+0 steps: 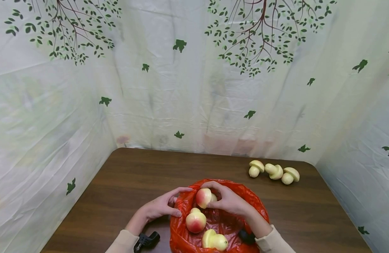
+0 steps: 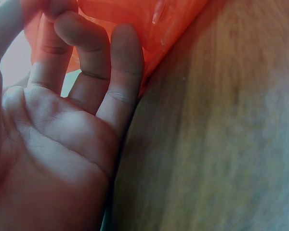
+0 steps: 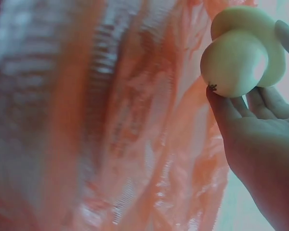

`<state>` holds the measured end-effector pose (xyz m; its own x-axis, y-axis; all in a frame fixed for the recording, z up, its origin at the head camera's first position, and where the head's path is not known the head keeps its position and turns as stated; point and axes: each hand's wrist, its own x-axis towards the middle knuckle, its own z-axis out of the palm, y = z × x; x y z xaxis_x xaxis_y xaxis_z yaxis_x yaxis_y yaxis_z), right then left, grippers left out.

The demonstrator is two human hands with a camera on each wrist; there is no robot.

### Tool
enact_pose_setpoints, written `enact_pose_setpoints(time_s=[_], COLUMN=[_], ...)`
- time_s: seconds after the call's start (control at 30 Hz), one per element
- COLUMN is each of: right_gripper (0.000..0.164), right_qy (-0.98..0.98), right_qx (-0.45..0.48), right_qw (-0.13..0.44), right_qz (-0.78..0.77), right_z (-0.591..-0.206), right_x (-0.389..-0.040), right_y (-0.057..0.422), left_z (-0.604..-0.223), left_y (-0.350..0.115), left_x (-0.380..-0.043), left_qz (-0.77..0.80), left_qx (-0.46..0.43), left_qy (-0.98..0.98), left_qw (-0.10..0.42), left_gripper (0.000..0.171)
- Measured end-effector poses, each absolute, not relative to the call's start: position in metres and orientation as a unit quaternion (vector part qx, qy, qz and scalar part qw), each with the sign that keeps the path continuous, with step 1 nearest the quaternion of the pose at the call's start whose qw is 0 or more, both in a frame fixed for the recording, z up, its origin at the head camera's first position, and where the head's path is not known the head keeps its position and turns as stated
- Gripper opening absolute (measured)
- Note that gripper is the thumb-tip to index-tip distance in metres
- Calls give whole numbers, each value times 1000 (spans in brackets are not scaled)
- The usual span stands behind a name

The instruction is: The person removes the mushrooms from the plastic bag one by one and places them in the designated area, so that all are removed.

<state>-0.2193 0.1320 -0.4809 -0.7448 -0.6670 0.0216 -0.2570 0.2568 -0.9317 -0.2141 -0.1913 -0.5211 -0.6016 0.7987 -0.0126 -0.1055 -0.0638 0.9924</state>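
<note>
A red plastic bag stands wide open on the table. My right hand grips a toy mushroom with a pink-and-cream cap, over the bag's opening near its far-left side. In the right wrist view, the pale round stem of this mushroom shows between thumb and fingers. At the bag's left rim my left hand holds the plastic, its bent fingers against the red film. Inside the bag lie another pink-capped mushroom and a pale yellow mushroom.
Three pale yellow mushrooms lie in a row at the table's far right. The brown wooden table meets a white leaf-printed curtain at the back and sides. A black wrist camera mount sits by the left sleeve.
</note>
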Motion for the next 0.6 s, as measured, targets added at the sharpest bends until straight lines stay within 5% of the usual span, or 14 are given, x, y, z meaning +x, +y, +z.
enact_pose_setpoints(time_s=[0.6], right_gripper=[59], right_qy=[744], right_qx=[-279], right_qw=[115], right_qz=[-596], right_z=[-432], right_x=[-221], right_y=[180], left_z=[-520], left_y=[-190], left_x=[-213], left_qz=[671], left_qx=[291], left_qy=[596], left_qw=[332], left_gripper=[79])
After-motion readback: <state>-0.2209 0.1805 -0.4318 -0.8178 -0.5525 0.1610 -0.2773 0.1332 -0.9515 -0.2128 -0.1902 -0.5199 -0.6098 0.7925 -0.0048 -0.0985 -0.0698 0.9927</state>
